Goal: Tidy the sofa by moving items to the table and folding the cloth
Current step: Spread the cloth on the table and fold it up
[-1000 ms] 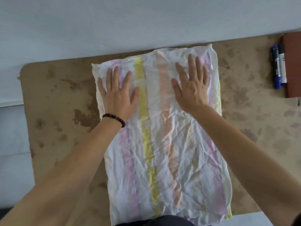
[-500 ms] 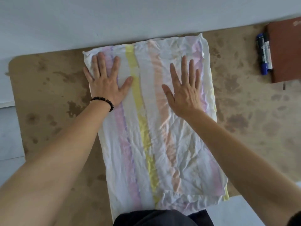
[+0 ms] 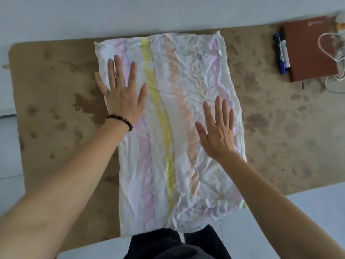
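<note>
A white cloth (image 3: pixel 168 75) with pink, yellow and orange stripes lies spread flat on the stained brown table (image 3: pixel 56 101), its near end hanging slightly over the front edge. My left hand (image 3: pixel 121 90) rests flat on the cloth's left side, fingers spread, a dark bead bracelet on the wrist. Over on the cloth's right side, closer to me, my right hand (image 3: pixel 218 128) also lies flat with fingers apart. Neither hand grips anything.
At the table's far right lie a brown notebook (image 3: pixel 309 51), two markers (image 3: pixel 281 51) beside it, and a white cord (image 3: pixel 334 53) on top. A white wall runs behind the table. My dark trousers (image 3: pixel 177 245) show below the table's front edge.
Both hands have slid along the cloth toward me, the right hand farther than the left. The view has shifted so more of the table's right end shows.
</note>
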